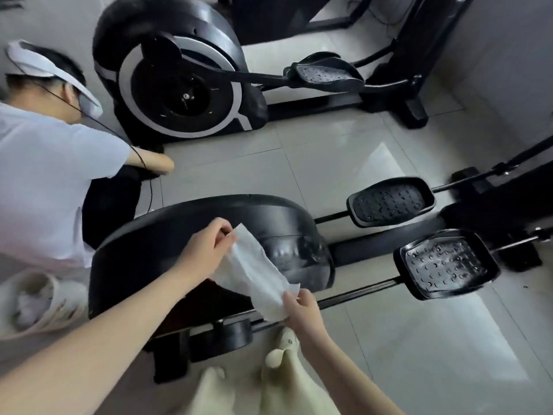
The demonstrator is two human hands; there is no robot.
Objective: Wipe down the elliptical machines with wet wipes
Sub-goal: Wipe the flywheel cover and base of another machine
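wet wipe (254,271) stretched between both hands' grip

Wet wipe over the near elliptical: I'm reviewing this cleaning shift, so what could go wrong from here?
1. The left hand and right hand each pinch only a corner of the wet wipe, so it could slip free or tear if pulled taut.
2. Another person crouches right beside the black housing, so a wide wiping stroke might bump them.

Glossy pale floor tiles (344,163), grey walls (508,40)
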